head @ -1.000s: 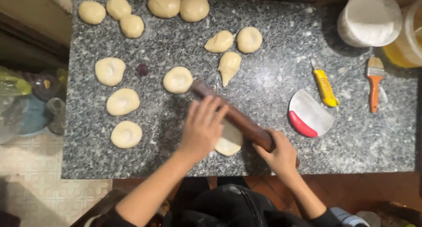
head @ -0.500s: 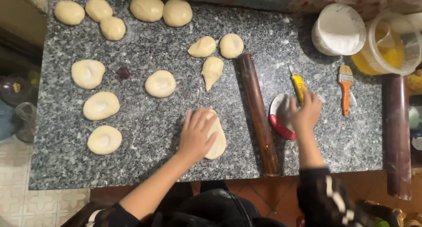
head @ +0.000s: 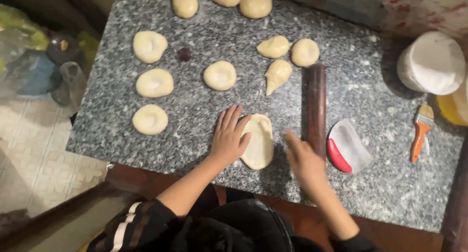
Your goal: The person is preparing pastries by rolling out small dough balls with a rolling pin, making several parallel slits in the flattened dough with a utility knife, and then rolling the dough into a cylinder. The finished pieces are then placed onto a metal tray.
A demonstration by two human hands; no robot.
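- While spread fingers (head: 233,119) of the left hand (head: 228,140) are pressed flat on the dough oval (head: 259,141), nothing is held by the blurred, loosely open right hand (head: 304,160).
- The oval is lain flat on the desk (head: 370,183), beside the pin (head: 316,108).
- Other dough rounds (head: 150,119) are left unrolled.

A speckled grey stone bench (head: 204,110) fills the middle, lying under the fingers. Far left of the fingers is a pale tiled floor (head: 34,149) with crumpled bags (head: 29,61). A brown wooden edge (head: 146,176) runs below. The light is dim.
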